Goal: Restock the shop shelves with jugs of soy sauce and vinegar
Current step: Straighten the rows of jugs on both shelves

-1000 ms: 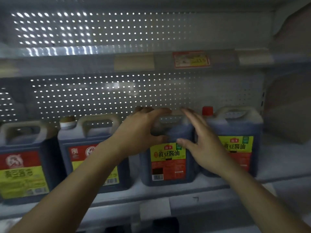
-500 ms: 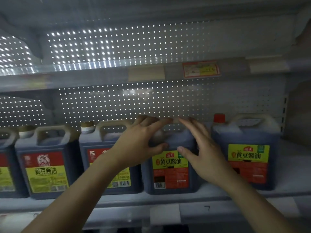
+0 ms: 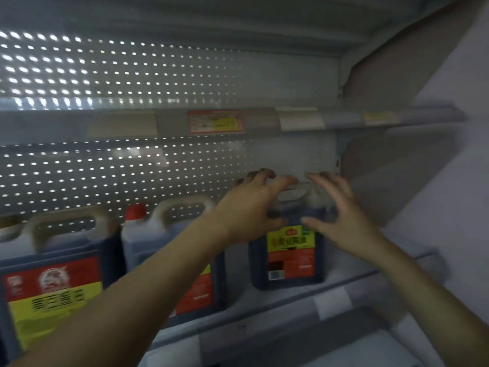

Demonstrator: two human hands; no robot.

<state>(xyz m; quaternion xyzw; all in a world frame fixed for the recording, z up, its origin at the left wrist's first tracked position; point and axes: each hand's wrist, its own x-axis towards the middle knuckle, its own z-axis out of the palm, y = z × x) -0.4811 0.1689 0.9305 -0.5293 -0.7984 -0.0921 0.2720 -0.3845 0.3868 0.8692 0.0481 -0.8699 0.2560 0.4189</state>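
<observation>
A dark soy sauce jug (image 3: 291,242) with a yellow and red label stands rightmost on the shelf (image 3: 277,319). My left hand (image 3: 251,207) lies over its top, fingers curled across the pale handle and thumb on the front. Just right of the handle, my right hand (image 3: 341,215) has its fingers spread and its thumb touching the jug's shoulder. Left of it stand a red-capped jug (image 3: 164,234), partly behind my left forearm, and a jug with a red and yellow label (image 3: 53,287).
An upper shelf with a red price tag (image 3: 215,121) hangs close above the jugs. A perforated back panel (image 3: 105,176) lets light through. The shelf's side wall (image 3: 436,207) stands to the right, with bare shelf between it and the jug.
The view has swung right and blurred. Both hands have moved from the third jug to the rightmost one, keeping the same cupping pose.
</observation>
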